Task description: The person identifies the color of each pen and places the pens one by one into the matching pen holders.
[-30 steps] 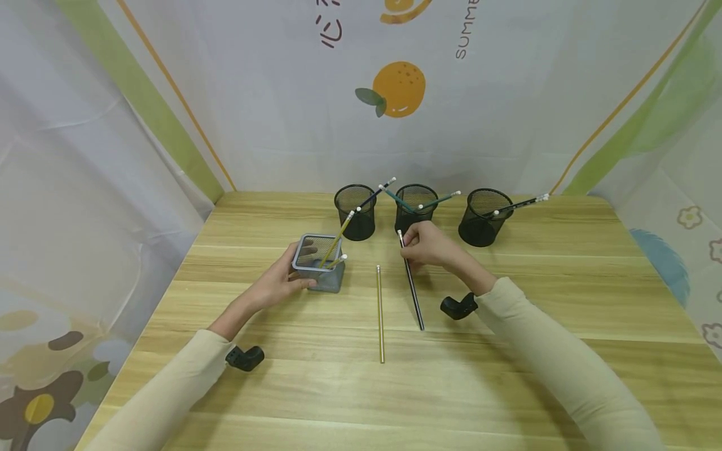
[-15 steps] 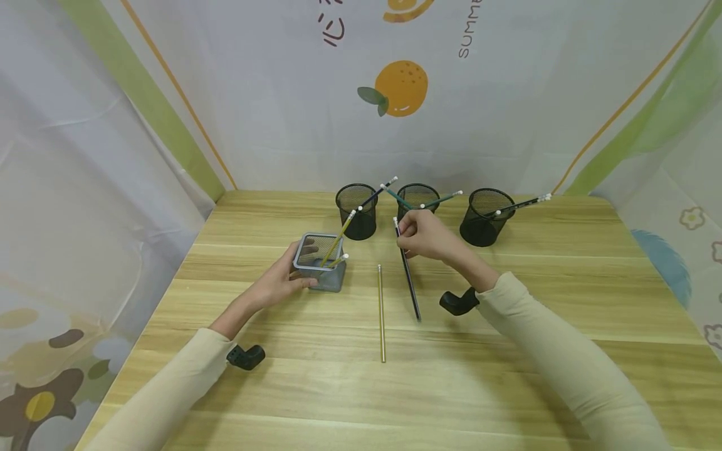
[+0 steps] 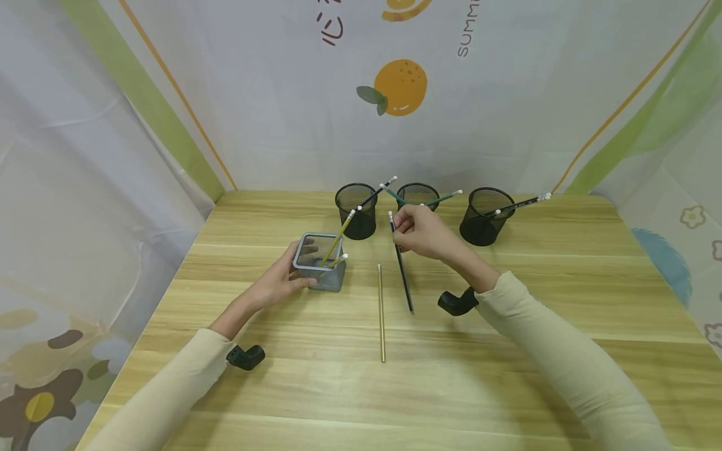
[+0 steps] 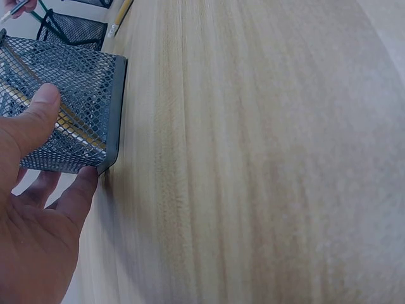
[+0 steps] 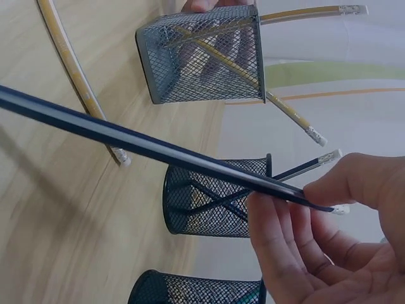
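Observation:
My left hand grips a grey square mesh pencil holder that stands on the wooden table, thumb on one wall. Two yellow pencils lean inside it, eraser ends up. Between thumb and fingertips, my right hand pinches a dark blue pencil near its white eraser. That pencil slants down toward me, raised off the table in the right wrist view. A yellow pencil lies on the table between the hands, its eraser end pointing away from me.
Three round black mesh cups line the back: the left cup with dark blue pencils, the middle cup with green pencils, partly hidden by my right hand, and the right cup with black pencils. A printed curtain hangs behind.
My right hand has lifted the dark blue pencil and carried it away from me and slightly left, toward the back cups. The left hand and grey holder stay put.

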Demonstrator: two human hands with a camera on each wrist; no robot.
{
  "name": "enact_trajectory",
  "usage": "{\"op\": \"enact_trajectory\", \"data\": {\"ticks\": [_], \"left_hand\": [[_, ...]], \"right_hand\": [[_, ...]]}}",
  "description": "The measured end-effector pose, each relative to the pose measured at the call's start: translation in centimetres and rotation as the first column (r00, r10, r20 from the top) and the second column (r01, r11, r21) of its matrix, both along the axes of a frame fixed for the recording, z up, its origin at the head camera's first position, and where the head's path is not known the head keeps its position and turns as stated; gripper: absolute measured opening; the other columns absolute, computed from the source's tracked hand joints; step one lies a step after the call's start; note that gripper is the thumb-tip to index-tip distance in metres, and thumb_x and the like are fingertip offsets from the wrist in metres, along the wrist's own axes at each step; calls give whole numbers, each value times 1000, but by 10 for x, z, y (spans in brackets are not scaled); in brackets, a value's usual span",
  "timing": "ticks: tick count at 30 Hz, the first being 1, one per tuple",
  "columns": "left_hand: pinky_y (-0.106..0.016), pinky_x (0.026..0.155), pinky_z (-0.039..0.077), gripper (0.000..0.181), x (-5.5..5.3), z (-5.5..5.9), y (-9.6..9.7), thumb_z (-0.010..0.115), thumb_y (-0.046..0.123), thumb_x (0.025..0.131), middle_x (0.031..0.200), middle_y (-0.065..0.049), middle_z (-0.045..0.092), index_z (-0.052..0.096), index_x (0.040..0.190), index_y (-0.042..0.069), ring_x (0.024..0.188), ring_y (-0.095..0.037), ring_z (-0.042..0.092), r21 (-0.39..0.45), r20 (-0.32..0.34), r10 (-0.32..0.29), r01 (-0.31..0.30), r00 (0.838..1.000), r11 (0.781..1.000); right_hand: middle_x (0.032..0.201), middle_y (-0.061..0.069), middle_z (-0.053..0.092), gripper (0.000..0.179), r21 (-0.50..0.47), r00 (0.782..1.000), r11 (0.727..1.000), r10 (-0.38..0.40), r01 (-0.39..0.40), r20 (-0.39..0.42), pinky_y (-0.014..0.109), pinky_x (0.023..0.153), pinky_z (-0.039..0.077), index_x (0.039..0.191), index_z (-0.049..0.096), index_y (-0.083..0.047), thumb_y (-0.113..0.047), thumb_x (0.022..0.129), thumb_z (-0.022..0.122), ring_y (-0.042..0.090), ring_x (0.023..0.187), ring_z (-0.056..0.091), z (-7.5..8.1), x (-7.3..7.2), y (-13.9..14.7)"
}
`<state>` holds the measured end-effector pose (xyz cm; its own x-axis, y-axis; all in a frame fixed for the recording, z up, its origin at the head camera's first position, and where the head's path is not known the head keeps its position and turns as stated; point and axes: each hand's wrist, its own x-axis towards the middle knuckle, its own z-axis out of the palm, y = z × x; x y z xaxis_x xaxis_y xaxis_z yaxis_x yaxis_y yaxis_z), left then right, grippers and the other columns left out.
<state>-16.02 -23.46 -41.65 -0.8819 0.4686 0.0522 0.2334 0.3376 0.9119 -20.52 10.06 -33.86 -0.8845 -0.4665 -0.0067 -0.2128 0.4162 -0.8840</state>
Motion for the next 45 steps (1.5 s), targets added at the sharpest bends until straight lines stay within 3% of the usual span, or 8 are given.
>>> {"op": "enact_trajectory", "data": {"ticks": [12,24,33,45], "left_hand": [[-60,112,34,81,1,2,0,68,-8,93,155,-30,31,18,157,-1,137,-49,39,-4,3,5,-5,1000,1000],[-60,111,34,80,1,1,0,68,-8,93,154,-30,32,19,156,-1,136,-49,40,-3,-5,8,-8,1000,1000],[-60,111,35,81,1,1,0,68,-8,93,154,-31,31,19,157,-1,136,-49,40,5,-5,1,-1,1000,1000],[-60,111,35,81,1,0,0,69,-8,93,154,-30,32,19,156,0,135,-49,41,-3,-9,4,-4,1000,1000]], "right_hand": [[94,15,62,8,-11,994,999,42,-43,-103,34,71,60,103,58,3,5,96,58,27,82,64,10,2,-2],[93,13,65,6,-7,964,997,71,-75,-256,33,69,57,103,58,2,3,97,61,24,80,65,23,0,-6],[98,12,61,9,22,945,999,52,-48,-323,37,72,55,106,58,1,1,98,62,23,81,65,36,-1,-8],[99,13,60,10,22,916,999,34,-28,-400,41,76,54,106,57,2,1,98,63,24,83,64,41,-9,-11]]}}
